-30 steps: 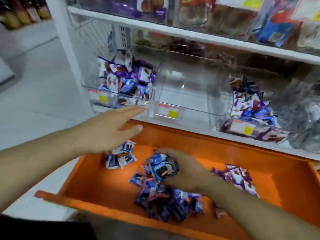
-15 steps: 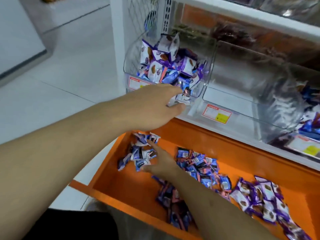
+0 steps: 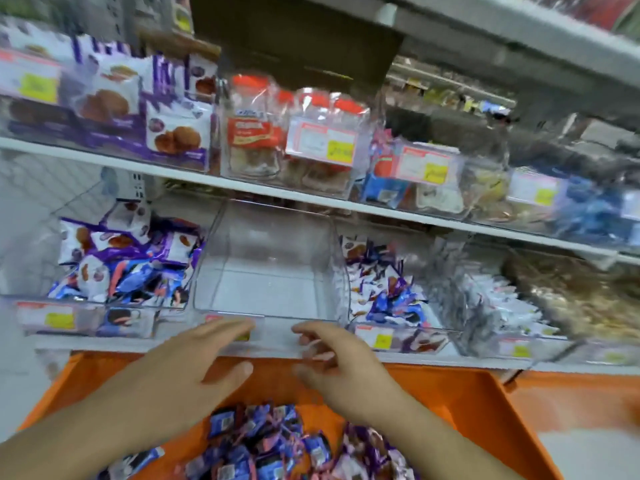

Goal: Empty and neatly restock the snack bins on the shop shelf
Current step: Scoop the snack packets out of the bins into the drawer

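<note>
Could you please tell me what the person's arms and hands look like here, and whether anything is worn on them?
Both forearms are bare as far as the picture shows: no sleeves, gloves or watch are visible. The left hand and the right hand are bare too, with no rings or bracelets that can be made out, though motion blur softens the fingers. Short, unpainted nails show on a few fingertips.

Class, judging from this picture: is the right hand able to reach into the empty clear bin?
Probably yes: the right hand hovers at the open front lip of the empty clear bin, with nothing between them.
</note>
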